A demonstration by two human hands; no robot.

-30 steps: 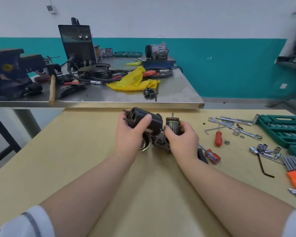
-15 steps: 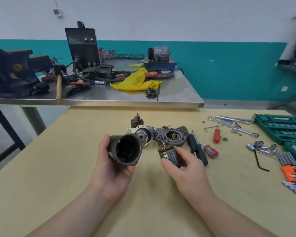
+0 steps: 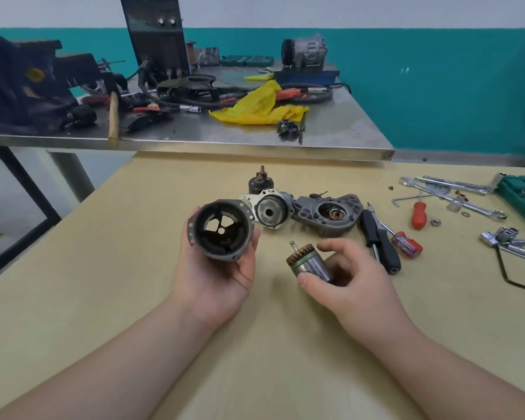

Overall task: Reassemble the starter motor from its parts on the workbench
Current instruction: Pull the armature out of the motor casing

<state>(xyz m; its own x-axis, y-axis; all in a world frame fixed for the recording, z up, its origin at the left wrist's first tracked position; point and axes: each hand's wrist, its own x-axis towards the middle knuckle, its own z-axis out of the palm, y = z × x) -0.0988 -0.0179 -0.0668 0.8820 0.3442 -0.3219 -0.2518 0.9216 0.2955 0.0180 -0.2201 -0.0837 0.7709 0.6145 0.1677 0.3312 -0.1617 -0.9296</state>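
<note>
The bench (image 3: pixel 134 298) is carrying all the parts, and the task is looking to be at an early stage: nothing is joined yet. The end housing (image 3: pixel 328 214), the gear unit (image 3: pixel 270 211) and the solenoid (image 3: pixel 259 182) are lying loose together behind the hands, waiting to be fitted. Screwdrivers (image 3: pixel 385 247) and wrenches (image 3: pixel 449 195) are lying at the right side, untouched.

The left hand (image 3: pixel 215 277) is holding the motor casing (image 3: pixel 222 230) above the bench, its open mouth tilted up toward the camera; the fingers are wrapping around it from below. The right hand (image 3: pixel 352 280) is gripping the armature (image 3: pixel 309 263) between thumb and curled fingers, the shaft end pointing up and left toward the casing. The two parts are near but apart. I judge that sliding the armature into the casing is the step in hand.
</note>
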